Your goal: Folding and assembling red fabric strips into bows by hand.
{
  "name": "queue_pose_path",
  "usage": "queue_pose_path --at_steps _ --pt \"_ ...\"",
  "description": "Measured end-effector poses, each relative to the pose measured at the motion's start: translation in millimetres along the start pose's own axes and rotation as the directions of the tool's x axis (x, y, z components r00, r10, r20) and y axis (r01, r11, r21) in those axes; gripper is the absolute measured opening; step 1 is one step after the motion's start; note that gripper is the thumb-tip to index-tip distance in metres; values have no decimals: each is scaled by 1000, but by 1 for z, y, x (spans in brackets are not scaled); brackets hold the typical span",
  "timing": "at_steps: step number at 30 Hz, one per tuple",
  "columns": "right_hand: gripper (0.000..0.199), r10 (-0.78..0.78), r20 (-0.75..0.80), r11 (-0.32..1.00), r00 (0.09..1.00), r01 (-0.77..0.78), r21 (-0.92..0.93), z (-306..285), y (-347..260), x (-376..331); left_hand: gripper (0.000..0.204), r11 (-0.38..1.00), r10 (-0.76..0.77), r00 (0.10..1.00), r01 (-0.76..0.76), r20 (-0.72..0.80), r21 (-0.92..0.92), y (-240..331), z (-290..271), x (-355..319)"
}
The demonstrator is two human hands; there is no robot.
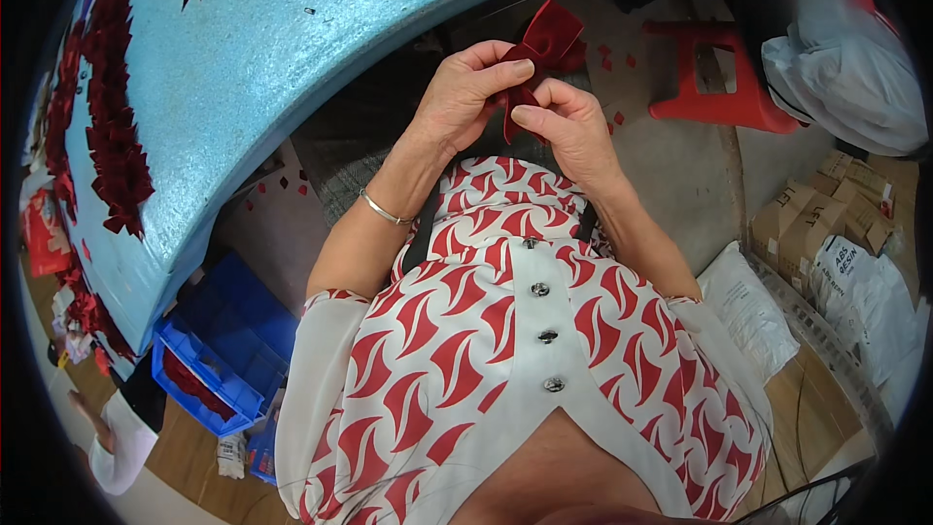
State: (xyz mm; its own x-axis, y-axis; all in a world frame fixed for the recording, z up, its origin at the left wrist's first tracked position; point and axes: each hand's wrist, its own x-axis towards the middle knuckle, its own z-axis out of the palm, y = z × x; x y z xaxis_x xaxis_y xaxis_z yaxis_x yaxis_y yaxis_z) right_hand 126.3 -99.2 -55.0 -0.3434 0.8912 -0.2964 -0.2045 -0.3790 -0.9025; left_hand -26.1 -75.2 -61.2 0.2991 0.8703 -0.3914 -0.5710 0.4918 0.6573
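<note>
A dark red velvet ribbon bow is up in front of me, above my lap and just off the table's edge. My left hand pinches it near its middle, thumb on top and fingers curled behind. With thumb and bent forefinger, my right hand grips the bow's lower part, where a ribbon tail hangs between the two hands. One large loop stands out above my fingers. The knot at the centre is mostly hidden by the fingertips.
A blue table curves along the left, bearing a row of dark red ribbon pieces. Blue bins stand below it. Right are a red stool, a plastic bag, cardboard boxes and white sacks. Red scraps dot the floor.
</note>
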Motion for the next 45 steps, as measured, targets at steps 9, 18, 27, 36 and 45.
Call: queue_pose_path --at_steps 9,18,27,36,45 --pt "19 -67 4 980 998 67 -187 -4 -6 -1 14 993 1 1000 1 14 -121 -5 10 0" --pt "23 -149 36 941 988 153 -303 -2 -12 4 14 987 74 997 -71 13 -146 -4 11 1" --pt "14 -158 132 909 979 197 -367 -11 -14 0 13 988 54 999 -54 -4 -145 0 14 0" --pt "18 -493 327 530 806 576 -622 -49 -77 17 14 958 -58 989 18 132 285 8 6 -2" --pt "13 -93 601 534 794 549 -643 -53 -73 42 17 864 -115 975 2 192 504 7 -1 -4"
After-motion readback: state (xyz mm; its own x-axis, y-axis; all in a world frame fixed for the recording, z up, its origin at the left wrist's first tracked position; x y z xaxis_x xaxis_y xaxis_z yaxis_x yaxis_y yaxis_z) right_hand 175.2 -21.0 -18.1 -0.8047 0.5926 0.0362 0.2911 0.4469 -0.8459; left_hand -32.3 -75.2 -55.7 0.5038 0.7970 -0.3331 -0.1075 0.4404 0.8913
